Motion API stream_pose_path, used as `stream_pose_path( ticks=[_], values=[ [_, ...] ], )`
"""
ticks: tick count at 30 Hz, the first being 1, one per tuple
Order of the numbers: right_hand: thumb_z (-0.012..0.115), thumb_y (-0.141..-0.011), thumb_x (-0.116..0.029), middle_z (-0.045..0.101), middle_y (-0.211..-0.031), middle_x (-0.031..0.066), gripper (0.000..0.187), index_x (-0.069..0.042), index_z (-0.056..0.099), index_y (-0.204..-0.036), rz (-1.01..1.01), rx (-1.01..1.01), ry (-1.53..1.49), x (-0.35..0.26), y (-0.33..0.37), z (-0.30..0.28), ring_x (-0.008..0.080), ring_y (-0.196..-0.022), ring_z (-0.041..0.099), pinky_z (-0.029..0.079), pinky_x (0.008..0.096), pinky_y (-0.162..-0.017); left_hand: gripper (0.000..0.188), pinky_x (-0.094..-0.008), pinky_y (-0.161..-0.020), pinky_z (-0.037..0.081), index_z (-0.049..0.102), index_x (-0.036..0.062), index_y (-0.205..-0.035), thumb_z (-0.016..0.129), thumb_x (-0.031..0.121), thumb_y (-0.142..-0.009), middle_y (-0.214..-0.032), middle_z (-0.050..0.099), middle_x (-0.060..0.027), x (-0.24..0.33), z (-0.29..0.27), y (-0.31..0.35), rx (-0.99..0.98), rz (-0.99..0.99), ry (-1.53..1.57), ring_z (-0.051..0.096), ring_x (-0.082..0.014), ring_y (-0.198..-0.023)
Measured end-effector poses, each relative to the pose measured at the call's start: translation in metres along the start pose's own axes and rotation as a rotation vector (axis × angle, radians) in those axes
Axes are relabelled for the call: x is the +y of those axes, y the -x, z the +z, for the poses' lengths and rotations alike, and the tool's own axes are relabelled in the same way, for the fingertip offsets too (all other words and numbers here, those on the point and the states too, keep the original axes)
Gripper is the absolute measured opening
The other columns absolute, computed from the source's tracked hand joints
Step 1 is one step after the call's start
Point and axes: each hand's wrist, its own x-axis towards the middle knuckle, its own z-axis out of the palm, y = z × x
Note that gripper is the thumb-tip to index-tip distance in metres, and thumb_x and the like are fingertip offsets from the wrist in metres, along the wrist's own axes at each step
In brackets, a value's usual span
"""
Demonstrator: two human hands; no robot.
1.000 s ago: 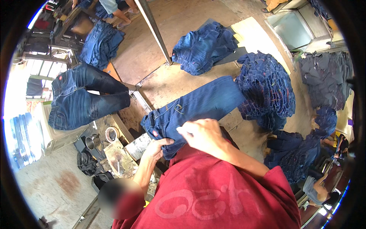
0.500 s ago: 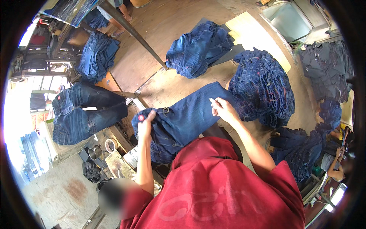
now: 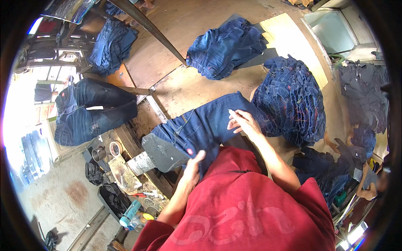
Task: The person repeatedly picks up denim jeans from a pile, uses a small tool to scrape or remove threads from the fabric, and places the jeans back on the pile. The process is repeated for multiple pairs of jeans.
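L hand grips dk-blue jeans by the waist, the pair lying across a gray board, its L end showing; R hand pinches a sm. white pc. over one leg.

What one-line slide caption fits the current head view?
Left hand holding blue jeans near a red patch, right hand with a small white piece by the leg, piled denim beyond.

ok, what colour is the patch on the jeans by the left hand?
Mostly red; the patch shows best in the head view.
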Motion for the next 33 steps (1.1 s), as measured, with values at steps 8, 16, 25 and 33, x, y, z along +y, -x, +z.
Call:
stream_pose_path(
  ticks=[8,16,25,33],
  values=[
    [0.061,-0.112,-0.050,0.067,-0.079,-0.0012,0.040,-0.011,0.069,-0.116,-0.071,0.003,-0.005,0.003,0.007,-0.006,0.0096,-0.067,0.066,0.054,0.0268,-0.061,0.045,-0.0394,-0.100,0.057,0.066,-0.0009,-0.139,0.079,0.009,-0.097,-0.122,0.077,-0.0136,0.014,0.055,-0.013,0.244,0.592,-0.581,0.074,-0.0256,-0.109],
    [0.061,-0.113,-0.025,0.064,-0.083,0.0056,0.020,-0.008,0.067,-0.121,-0.330,0.170,0.319,0.017,0.047,0.002,0.0143,-0.074,0.061,0.050,0.0354,-0.067,0.036,-0.0424,-0.101,0.059,0.072,-0.0045,-0.129,0.076,0.012,-0.097,-0.123,0.078,-0.0144,0.037,0.044,-0.031,0.045,0.091,-0.280,0.075,-0.0272,-0.110],
    [0.074,-0.099,-0.019,0.074,-0.073,0.0129,0.015,-0.015,0.074,-0.114,-0.729,0.382,0.809,-0.013,0.103,0.047,0.0336,-0.062,0.074,0.058,0.0466,-0.058,0.035,-0.0347,-0.091,0.058,0.080,-0.0030,-0.118,0.074,0.001,-0.084,-0.114,0.081,-0.0101,0.055,0.041,-0.022,-0.042,0.254,-0.757,0.074,-0.0214,-0.098],
    [0.074,-0.099,-0.025,0.071,-0.064,0.0109,0.014,-0.017,0.074,-0.111,-0.708,0.530,0.893,-0.006,0.112,0.058,0.0340,-0.056,0.072,0.057,0.0458,-0.054,0.022,-0.0350,-0.083,0.061,0.080,-0.0037,-0.102,0.076,-0.003,-0.081,-0.101,0.080,-0.0096,0.056,0.028,-0.027,-0.251,0.219,-0.523,0.075,-0.0214,-0.089]
  ],
)
